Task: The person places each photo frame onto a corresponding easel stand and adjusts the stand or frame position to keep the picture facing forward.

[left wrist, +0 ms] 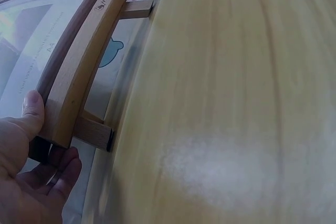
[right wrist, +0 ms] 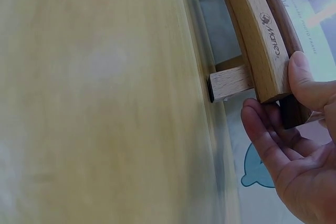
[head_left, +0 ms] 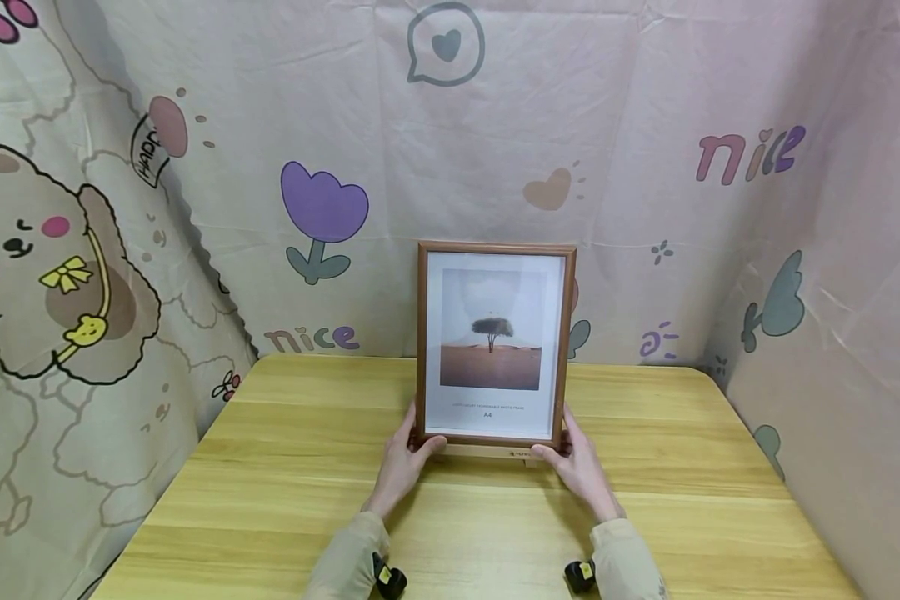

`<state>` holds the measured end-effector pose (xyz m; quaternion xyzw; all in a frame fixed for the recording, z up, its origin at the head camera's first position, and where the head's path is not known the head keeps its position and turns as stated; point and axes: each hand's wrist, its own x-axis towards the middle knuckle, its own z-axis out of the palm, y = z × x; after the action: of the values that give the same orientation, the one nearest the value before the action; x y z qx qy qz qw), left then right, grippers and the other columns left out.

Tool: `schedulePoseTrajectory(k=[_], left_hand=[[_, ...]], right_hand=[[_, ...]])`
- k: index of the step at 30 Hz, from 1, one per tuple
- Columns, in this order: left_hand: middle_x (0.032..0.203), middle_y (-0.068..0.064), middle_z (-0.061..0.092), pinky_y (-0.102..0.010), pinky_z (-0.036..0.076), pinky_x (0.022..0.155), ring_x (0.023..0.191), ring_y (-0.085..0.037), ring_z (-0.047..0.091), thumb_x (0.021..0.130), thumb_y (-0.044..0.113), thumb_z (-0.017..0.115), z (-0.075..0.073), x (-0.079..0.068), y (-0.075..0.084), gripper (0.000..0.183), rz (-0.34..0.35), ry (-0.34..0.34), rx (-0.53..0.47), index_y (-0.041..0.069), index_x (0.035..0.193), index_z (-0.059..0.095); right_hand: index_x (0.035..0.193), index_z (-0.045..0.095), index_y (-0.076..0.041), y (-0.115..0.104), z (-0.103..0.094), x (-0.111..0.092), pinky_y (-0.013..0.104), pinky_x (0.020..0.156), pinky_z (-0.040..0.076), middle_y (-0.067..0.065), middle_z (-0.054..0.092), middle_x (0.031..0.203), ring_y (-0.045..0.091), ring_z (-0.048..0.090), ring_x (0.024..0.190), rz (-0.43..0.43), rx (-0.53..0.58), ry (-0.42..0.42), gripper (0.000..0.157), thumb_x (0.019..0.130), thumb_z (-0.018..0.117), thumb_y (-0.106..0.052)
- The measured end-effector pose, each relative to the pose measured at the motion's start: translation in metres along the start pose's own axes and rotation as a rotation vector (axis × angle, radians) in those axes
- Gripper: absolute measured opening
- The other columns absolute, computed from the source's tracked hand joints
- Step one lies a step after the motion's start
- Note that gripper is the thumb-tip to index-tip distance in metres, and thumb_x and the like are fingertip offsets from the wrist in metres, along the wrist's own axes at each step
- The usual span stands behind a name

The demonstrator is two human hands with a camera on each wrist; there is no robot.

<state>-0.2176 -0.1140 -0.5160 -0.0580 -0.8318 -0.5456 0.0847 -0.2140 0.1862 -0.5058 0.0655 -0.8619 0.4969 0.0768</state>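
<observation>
A brown-edged picture frame (head_left: 492, 333) stands nearly upright, showing a lone tree print marked A4. Its lower edge rests on the pale wooden ledge of a small tabletop easel (head_left: 480, 452). My left hand (head_left: 403, 463) grips the frame's lower left corner, thumb in front and fingers curled behind and below. At the lower right corner, my right hand (head_left: 581, 468) holds the frame the same way, with its thumb (right wrist: 302, 72) against the front edge. Short easel feet (left wrist: 94, 132) with dark ends reach down to the table in the left wrist view. The easel's back is hidden.
The wood-grain table (head_left: 285, 483) has rounded far corners. Behind it hangs a printed cloth (head_left: 615, 100), with more cloth at the left and right sides. Black devices (head_left: 390, 579) are worn at both sleeves.
</observation>
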Motion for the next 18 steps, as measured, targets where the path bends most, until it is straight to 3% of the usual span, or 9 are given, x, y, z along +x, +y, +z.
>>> schedulePoseTrajectory(k=[8, 18], left_hand=[[0.143, -0.03, 0.054, -0.052, 0.051, 0.105, 0.125, -0.038, 0.06, 0.089, 0.034, 0.074, -0.0001, 0.0001, 0.0, 0.092, 0.003, -0.001, -0.001, 0.01, 0.161, 0.022], [0.144, -0.031, 0.053, -0.051, 0.051, 0.105, 0.125, -0.038, 0.06, 0.089, 0.036, 0.073, -0.0007, -0.0002, -0.0014, 0.092, 0.01, -0.004, 0.009, 0.009, 0.161, 0.022]], right_hand=[[0.161, 0.02, -0.006, 0.0001, 0.0011, 0.0001, 0.027, 0.08, 0.059, 0.025, 0.072, 0.101, 0.026, 0.072, 0.089, -0.014, 0.005, 0.009, 0.096, 0.086, 0.079, -0.013], [0.161, 0.018, -0.006, -0.0005, 0.0018, -0.0007, 0.04, 0.087, 0.061, 0.031, 0.07, 0.109, 0.034, 0.073, 0.096, -0.008, 0.017, 0.002, 0.096, 0.087, 0.078, -0.014]])
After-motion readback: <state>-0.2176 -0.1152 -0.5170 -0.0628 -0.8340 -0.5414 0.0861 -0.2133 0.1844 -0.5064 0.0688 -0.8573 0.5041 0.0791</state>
